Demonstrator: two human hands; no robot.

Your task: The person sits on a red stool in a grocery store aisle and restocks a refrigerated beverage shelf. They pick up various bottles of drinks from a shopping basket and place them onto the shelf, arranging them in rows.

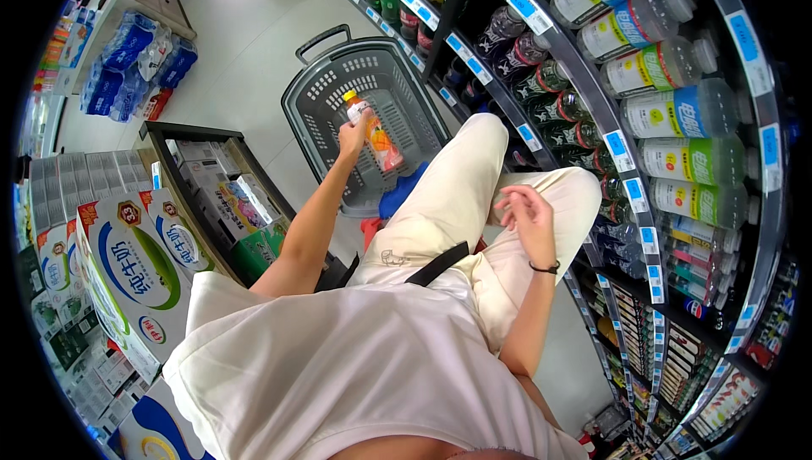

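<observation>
My left hand [352, 139] grips a juice drink bottle [381, 143] with a yellow cap and a fruit-printed label. It is held over the inside of a grey plastic shopping basket [366, 70]; whether its base touches the basket floor I cannot tell. The basket has slotted walls and a dark handle at its far end. My right hand [530, 216], with a dark band at the wrist, hovers over my bent knee. Its fingers are loosely bent and hold nothing.
Shelves of bottled drinks [660, 101] with price strips curve along the right. At left are milk cartons [136, 254] and a low bin of boxed goods [222, 187]. Wrapped water packs [130, 67] lie on the tiled floor [238, 35]. A blue object [401, 192] sits by my leg.
</observation>
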